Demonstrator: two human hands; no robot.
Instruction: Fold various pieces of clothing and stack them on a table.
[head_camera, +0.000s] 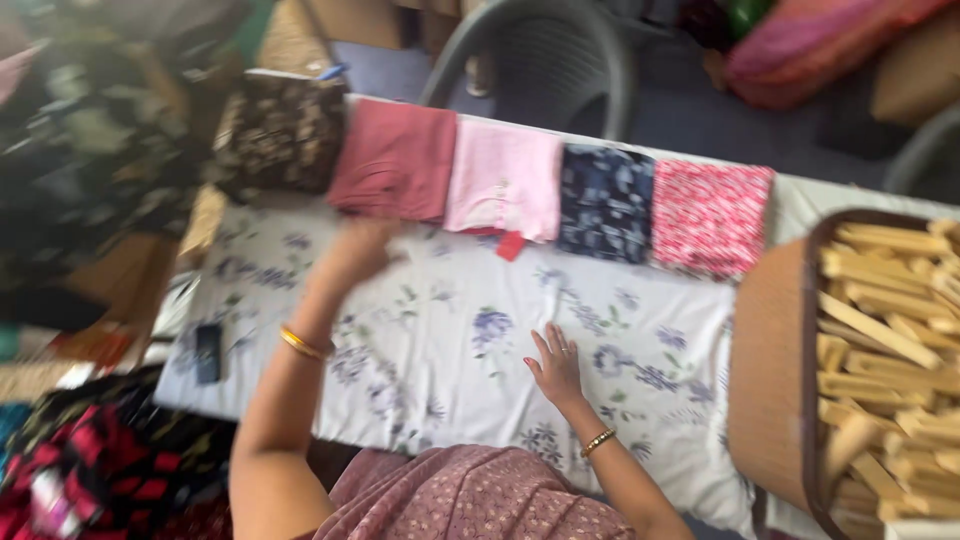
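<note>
Five folded cloths lie in a row along the far edge of the table (800, 195), which is covered by a white sheet (450, 350) with blue flowers. From the person's left: a dark floral cloth (285, 130), a rose cloth (395, 158), a pale pink cloth (505, 182), a navy print cloth (605, 203) and a red print cloth (710, 215). The edges of the middle three touch or slightly overlap, so the row looks laid out. Judged from this, the folding and lining-up of these five appears done — heaped fabric (90, 470) at the near left suggests more remains.

The left hand (355, 250) reaches to the near edge of the rose cloth. It is blurred, so its grip cannot be told, nor whether it touches the cloth.

The right hand (556, 368) rests flat on the sheet, fingers spread, holding nothing.

The rose cloth is a plain, neatly squared rectangle, lying flat between the dark floral and pale pink cloths. A small red tag (511, 245) shows under the pale pink cloth.

At the right stands a basket (770, 370) of pale wooden blocks (885, 330). A small dark device (208, 352) lies at the sheet's left edge.
</note>
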